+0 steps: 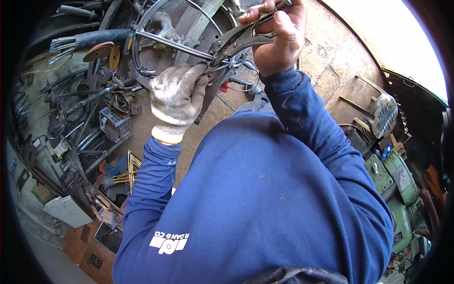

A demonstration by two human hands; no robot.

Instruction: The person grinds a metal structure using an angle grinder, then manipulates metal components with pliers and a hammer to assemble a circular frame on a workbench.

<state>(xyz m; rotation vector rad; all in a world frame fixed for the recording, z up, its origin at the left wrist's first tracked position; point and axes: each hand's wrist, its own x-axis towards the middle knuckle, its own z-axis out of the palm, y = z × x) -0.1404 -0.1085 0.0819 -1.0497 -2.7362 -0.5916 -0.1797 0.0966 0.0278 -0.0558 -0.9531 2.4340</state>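
Observation:
My bare right hand (283, 40) is closed around the handles of locking pliers (239, 41) at the top middle. The pliers' jaws point left and down, meeting the end of thin metal rods (175, 45) that belong to a round metal frame (135, 52). Just below the jaws, my left hand (177, 94) wears a pale knitted work glove. Its fingers are curled by a dark metal piece close to the rods; what they grip is hidden. Behind the rods lies another knitted glove (163, 23) on the bench.
A thick bundle of rods in a dark sleeve (101, 39) and round abrasive discs (98, 51) are at left. Scrap pipes and a grey plastic crate (115, 124) lie below them. Green machinery (399, 175) and a wooden stool (384, 116) stand at right.

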